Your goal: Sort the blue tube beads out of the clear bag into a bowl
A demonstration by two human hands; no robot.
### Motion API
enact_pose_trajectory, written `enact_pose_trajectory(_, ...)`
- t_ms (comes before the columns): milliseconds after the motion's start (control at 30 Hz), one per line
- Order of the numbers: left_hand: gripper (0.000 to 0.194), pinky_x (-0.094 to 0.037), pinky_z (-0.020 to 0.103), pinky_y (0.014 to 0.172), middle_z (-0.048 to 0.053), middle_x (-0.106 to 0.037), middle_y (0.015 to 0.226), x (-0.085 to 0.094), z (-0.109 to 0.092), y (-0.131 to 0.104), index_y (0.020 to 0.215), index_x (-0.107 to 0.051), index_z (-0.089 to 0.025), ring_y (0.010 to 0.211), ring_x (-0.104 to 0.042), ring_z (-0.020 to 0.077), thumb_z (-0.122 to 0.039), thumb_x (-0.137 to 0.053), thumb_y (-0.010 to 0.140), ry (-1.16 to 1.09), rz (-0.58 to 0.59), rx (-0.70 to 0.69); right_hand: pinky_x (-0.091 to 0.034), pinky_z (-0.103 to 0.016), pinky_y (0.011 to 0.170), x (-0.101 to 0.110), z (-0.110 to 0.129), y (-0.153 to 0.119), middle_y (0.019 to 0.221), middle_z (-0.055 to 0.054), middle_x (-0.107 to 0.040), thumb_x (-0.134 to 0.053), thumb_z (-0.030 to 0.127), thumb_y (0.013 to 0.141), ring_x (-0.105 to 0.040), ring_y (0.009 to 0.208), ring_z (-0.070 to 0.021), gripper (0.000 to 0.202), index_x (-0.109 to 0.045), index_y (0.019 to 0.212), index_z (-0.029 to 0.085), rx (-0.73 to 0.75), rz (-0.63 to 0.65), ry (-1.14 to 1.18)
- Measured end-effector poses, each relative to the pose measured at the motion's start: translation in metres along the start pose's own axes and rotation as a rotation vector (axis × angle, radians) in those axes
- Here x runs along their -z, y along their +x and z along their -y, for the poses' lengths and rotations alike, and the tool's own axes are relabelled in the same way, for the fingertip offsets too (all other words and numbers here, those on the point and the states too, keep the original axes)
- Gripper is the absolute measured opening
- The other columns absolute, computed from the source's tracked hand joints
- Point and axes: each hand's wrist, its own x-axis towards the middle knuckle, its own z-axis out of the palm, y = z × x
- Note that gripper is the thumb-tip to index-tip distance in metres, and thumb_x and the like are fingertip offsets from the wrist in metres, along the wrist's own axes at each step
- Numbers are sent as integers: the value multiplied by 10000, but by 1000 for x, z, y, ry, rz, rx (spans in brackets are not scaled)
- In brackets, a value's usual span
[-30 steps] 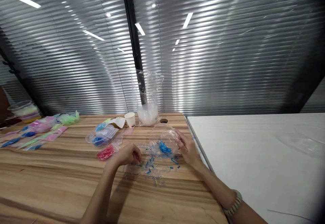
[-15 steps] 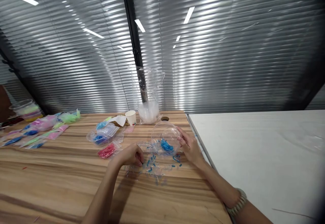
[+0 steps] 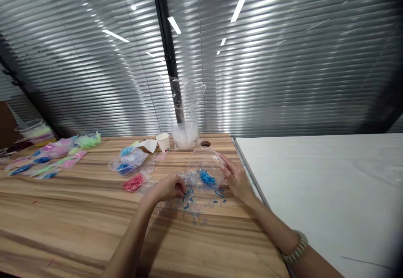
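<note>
My right hand [image 3: 236,179] grips the right rim of a clear round plastic bowl [image 3: 201,158], tilted so its inside faces me. Bright blue tube-like pieces [image 3: 208,177] lie bunched in the bowl. My left hand [image 3: 171,187] is closed, its fingertips pinched together at the scattered pieces; whatever they hold is too small to make out. Loose blue and clear pieces [image 3: 189,204] are spread over the wooden table below the bowl. A bag of red pieces [image 3: 134,182] lies left of my left hand.
Behind stand a paper cup [image 3: 163,142] and a clear bag with white contents [image 3: 185,136]. Clear containers with blue pieces [image 3: 126,168] sit mid-left. Colourful packets [image 3: 56,154] and stacked tubs [image 3: 36,133] are far left. A white table [image 3: 321,185] adjoins on the right.
My left hand has moved slightly right, closer to the bowl, among the loose pieces. My right hand still holds the bowl in about the same place. The view has shifted slightly.
</note>
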Motion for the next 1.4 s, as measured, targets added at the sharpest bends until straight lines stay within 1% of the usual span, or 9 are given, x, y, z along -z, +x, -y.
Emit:
enact_pose_trajectory(200,230,-410,191,594,37,-675,720,-1,5,2,803,-714,-122,697,-600,165,-112,-625,592,-69,30,-25,-433,-233,592,0,0,0,723,-17,-598,-387,527,868,-521,585,-135,568,-557,1251,144,-16,23,3)
enact_pose_trajectory(467,222,-405,186,575,40,-675,711,-3,7,4,779,-722,-118,675,-596,158,-87,-610,590,-40,25,-46,-432,-233,579,0,0,0,719,-17,-597,-393,514,868,-521,561,-130,577,-532,1279,135,-20,27,7)
enact_pose_trajectory(633,213,-410,182,566,42,-683,694,-1,8,4,761,-723,-113,660,-607,160,-71,-604,589,-24,-1,-14,-420,-222,561,0,0,-1,702,-9,-579,-393,502,878,-508,555,-123,552,-545,1265,139,-2,28,13)
enact_pose_trajectory(800,214,-415,182,565,38,-688,680,-3,8,6,740,-726,-125,650,-619,158,-59,-589,589,7,-12,-22,-423,-230,583,-1,-4,-1,720,-15,-584,-390,503,889,-502,576,-128,548,-541,1265,133,16,28,-3)
enact_pose_trajectory(933,214,-411,178,549,38,-687,668,-4,7,6,715,-718,-122,644,-620,159,-46,-569,581,-8,-4,-4,-426,-240,593,-2,-6,-1,733,-22,-590,-389,503,892,-512,592,-134,549,-544,1260,127,31,24,-3)
enact_pose_trajectory(1067,219,-422,187,563,41,-686,682,-4,10,5,733,-706,-113,659,-624,167,-54,-553,588,-45,11,10,-424,-242,583,-2,-5,-2,739,-24,-601,-388,506,893,-526,588,-135,547,-543,1264,135,9,28,-3)
enact_pose_trajectory(1200,171,-410,193,563,49,-679,693,-2,13,4,736,-699,-104,662,-609,168,-85,-597,600,-31,-14,10,-426,-245,579,-2,-4,-2,739,-28,-607,-383,518,889,-542,590,-140,564,-545,1260,125,8,32,2)
enact_pose_trajectory(1333,155,-399,189,580,39,-673,703,-1,11,3,738,-698,-118,676,-594,156,-91,-595,626,12,-68,-38,-424,-237,565,-1,-4,-2,717,-21,-601,-384,519,887,-539,572,-133,569,-546,1256,118,12,23,3)
enact_pose_trajectory(1400,160,-400,186,586,34,-674,710,-2,9,4,745,-698,-124,680,-596,152,-88,-585,637,3,-74,-64,-423,-232,559,-1,-4,-2,711,-17,-598,-386,518,888,-537,565,-130,565,-546,1258,122,13,23,3)
